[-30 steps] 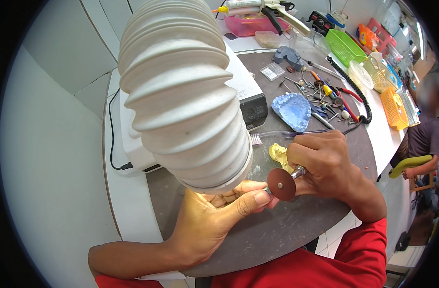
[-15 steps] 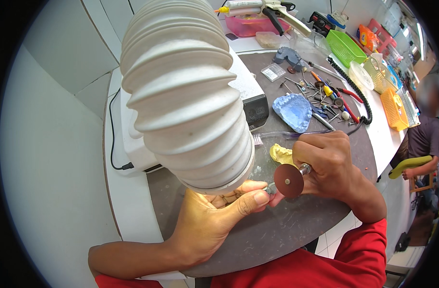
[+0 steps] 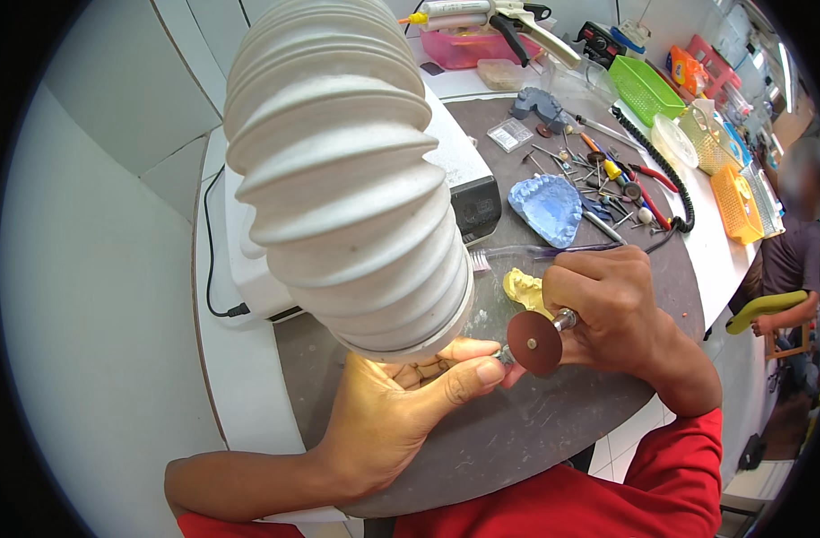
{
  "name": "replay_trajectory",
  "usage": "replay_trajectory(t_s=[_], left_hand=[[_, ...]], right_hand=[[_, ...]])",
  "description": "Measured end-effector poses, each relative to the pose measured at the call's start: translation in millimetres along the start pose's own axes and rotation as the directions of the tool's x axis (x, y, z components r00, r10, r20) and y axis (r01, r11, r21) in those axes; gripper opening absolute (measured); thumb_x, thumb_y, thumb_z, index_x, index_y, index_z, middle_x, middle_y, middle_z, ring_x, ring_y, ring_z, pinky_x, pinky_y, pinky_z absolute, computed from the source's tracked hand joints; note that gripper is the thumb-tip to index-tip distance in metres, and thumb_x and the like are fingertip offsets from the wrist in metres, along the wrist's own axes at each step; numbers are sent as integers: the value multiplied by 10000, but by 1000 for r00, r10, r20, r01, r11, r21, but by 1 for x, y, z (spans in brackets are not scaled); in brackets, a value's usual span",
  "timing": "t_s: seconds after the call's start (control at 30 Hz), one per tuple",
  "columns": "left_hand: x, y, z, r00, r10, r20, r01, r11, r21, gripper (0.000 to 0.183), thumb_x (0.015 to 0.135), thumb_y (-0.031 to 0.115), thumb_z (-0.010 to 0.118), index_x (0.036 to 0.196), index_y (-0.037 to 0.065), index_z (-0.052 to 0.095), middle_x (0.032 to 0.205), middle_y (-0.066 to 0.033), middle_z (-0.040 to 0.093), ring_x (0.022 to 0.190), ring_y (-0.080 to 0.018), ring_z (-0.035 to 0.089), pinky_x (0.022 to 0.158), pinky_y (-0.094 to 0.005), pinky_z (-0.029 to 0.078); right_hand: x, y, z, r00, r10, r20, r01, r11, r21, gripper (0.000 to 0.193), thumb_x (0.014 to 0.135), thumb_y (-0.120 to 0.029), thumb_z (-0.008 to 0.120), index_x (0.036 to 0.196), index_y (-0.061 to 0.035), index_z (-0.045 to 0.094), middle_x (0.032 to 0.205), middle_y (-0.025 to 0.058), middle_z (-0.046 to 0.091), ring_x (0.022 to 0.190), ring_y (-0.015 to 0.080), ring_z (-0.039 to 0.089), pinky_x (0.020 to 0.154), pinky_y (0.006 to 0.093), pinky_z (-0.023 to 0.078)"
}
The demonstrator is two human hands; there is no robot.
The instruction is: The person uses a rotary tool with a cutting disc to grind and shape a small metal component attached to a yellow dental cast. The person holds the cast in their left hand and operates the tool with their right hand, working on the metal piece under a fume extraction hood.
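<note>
Right hand (image 3: 620, 309): closed in a fist-like grip around a rotary handpiece (image 3: 564, 317); a dark red abrasive disc (image 3: 534, 342) sits on its tip, facing the camera. Left hand (image 3: 401, 408): palm up, fingers curled narrow around something small just under the mouth of the white ribbed suction hose (image 3: 347, 170). The piece itself is hidden by the hose and fingers; only the thumb tip, touching or nearly touching the disc's mandrel, shows clearly. Both hands rest low over the round dark grey worktop (image 3: 535, 430).

Judgement on technique: the heel of the right hand wants bracing on the worktop, disc edge kept close to the hose mouth so dust is drawn in, left thumb kept clear of the disc rim.

Just behind the right hand: a yellow dental cast (image 3: 523, 289), and beyond it a blue dental cast (image 3: 547, 208). Loose burs and small tools (image 3: 607, 179) are scattered further out.

Containers, far edge: pink tub (image 3: 468, 47), contents not discernible; a green basket (image 3: 645, 88), which looks empty; a yellow basket (image 3: 707, 134) and an orange basket (image 3: 737, 204), contents unclear. A small clear box (image 3: 510, 134) lies flat on the worktop.
</note>
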State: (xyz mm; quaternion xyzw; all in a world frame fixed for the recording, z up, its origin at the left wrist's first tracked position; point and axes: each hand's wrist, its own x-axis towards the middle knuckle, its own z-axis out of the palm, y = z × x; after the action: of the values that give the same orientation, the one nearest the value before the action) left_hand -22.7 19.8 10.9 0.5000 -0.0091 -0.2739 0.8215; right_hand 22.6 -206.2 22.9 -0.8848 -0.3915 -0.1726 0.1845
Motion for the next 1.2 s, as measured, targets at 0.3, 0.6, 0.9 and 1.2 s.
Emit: replay_trajectory(t_s=[0.3, 0.6, 0.9, 1.2], left_hand=[[1, 0, 0, 1000, -11, 8, 11, 1000, 24, 81, 937, 30, 623, 1006, 8, 586, 1058, -173, 662, 998, -239, 676, 906, -364, 563], [1, -1, 0, 1000, 9, -4, -9, 1000, -8, 100, 945, 48, 619, 1021, -4, 579, 1051, -173, 669, 987, -234, 677, 899, -354, 561], [1, -3, -1, 1000, -8, -16, 8, 1000, 0, 118, 953, 67, 614, 1038, -8, 582, 1046, -168, 673, 991, -224, 673, 875, -336, 560], [0, -2, -2, 1000, -15, 10, 15, 1000, -8, 117, 957, 79, 613, 1042, 9, 576, 1063, -171, 664, 990, -226, 676, 879, -339, 558]], right_hand=[[0, 1, 2, 1000, -12, -1, 12, 1000, -13, 508, 641, -478, 842, 657, -77, 531, 529, 12, 465, 443, 176, 534, 407, 321, 390], [0, 2, 0, 1000, 20, -11, -20, 1000, -3, 475, 631, -432, 858, 659, -80, 540, 535, 13, 488, 448, 180, 538, 406, 319, 396], [0, 1, 0, 1000, 10, -25, -10, 1000, 0, 486, 622, -437, 860, 649, -82, 529, 525, 11, 476, 435, 169, 523, 396, 317, 386], [1, 0, 1, 1000, -4, -25, 4, 1000, -5, 508, 613, -464, 859, 647, -81, 526, 530, 13, 469, 434, 170, 521, 402, 318, 387]])
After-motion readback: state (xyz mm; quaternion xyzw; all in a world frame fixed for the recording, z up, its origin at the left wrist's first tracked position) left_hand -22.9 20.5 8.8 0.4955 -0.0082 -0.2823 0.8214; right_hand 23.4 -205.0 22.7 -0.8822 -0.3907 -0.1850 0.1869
